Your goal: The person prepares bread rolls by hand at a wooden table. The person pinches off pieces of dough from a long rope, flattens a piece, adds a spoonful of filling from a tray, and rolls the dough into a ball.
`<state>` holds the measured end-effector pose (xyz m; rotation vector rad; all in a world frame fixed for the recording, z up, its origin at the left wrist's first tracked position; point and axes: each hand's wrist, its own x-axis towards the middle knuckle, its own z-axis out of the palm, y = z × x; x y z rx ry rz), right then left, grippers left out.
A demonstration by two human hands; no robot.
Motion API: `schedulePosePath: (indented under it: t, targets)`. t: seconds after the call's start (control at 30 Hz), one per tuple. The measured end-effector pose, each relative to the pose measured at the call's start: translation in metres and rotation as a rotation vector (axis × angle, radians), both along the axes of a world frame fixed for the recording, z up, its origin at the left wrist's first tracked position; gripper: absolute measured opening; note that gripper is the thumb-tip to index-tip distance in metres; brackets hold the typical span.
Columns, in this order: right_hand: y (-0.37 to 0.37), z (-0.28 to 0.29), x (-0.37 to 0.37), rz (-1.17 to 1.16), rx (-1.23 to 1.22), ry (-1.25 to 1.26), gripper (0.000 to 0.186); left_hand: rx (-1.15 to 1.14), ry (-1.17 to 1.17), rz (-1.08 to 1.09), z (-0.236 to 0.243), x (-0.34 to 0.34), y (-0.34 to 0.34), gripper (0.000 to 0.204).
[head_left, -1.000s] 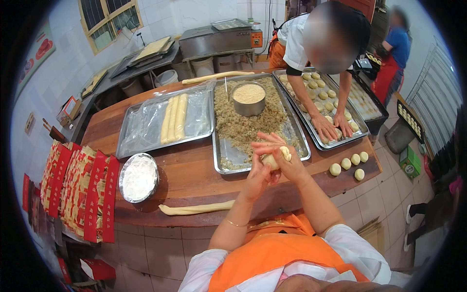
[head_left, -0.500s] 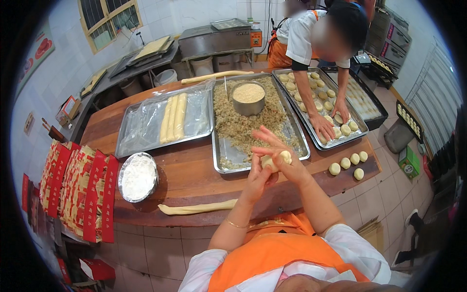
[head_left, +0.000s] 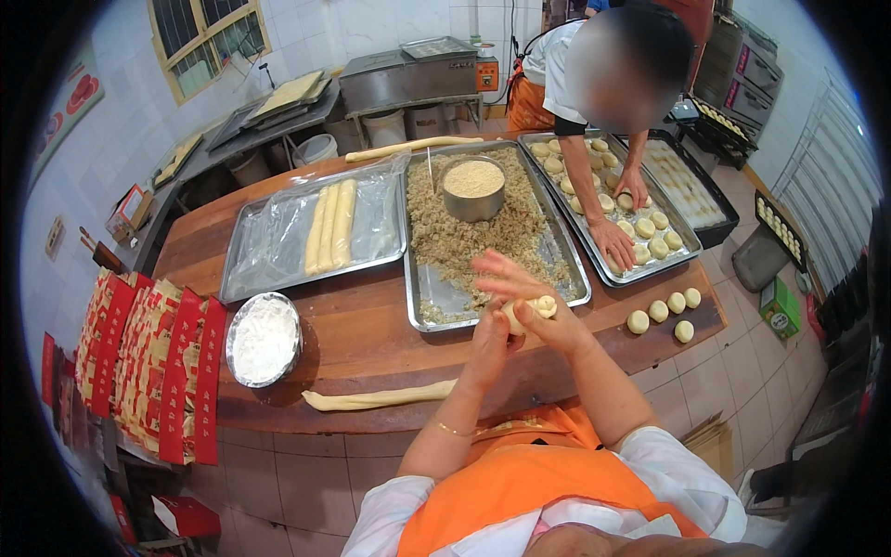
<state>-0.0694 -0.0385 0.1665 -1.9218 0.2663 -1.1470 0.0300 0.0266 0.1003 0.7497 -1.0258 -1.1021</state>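
Above the near edge of the table, my left hand and my right hand come together around a piece of pale dough. My fingers cup it from both sides and hide much of it. Just beyond my hands lies a metal tray of crumbly brown filling. A steel pot of pale crumbs stands in that filling. Nearer to me, a rope of dough lies along the table edge, partly behind my left forearm. Several round dough balls sit on the wood to my right.
A co-worker's hands reach into a tray of dough rounds at far right. Left are a bowl of white flour, a tray with dough strips and stacked red packaging. Another dough rope lies behind.
My fingers have shifted slightly around the dough, which stays between my hands. One of the co-worker's hands has moved back toward the far part of the tray.
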Motion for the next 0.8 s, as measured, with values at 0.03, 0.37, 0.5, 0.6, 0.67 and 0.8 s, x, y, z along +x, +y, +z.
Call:
schedulePosePath:
  t: [0.03, 0.37, 0.5, 0.6, 0.67, 0.8]
  targets:
    - [-0.004, 0.000, -0.004, 0.072, -0.007, 0.100, 0.060, -0.008, -0.017, -0.013, -0.008, 0.003, -0.003, 0.064]
    - [0.001, 0.001, 0.002, 0.043, 0.061, -0.051, 0.053, -0.016, -0.031, -0.127, -0.008, 0.009, 0.003, 0.078]
    - [-0.020, 0.001, -0.016, 0.264, -0.029, 0.238, 0.065, -0.094, -0.024, -0.064, -0.011, 0.005, -0.005, 0.063]
    - [-0.025, -0.009, -0.018, 0.272, 0.052, 0.209, 0.063, -0.152, 0.025, 0.071, 0.002, -0.015, -0.002, 0.067]
    - [-0.015, -0.004, -0.013, 0.188, 0.041, 0.090, 0.059, -0.047, 0.022, 0.058, 0.010, -0.015, 0.005, 0.071]
    - [-0.004, 0.001, -0.004, 0.131, 0.013, 0.022, 0.058, -0.004, 0.015, -0.124, -0.013, 0.011, 0.001, 0.075]
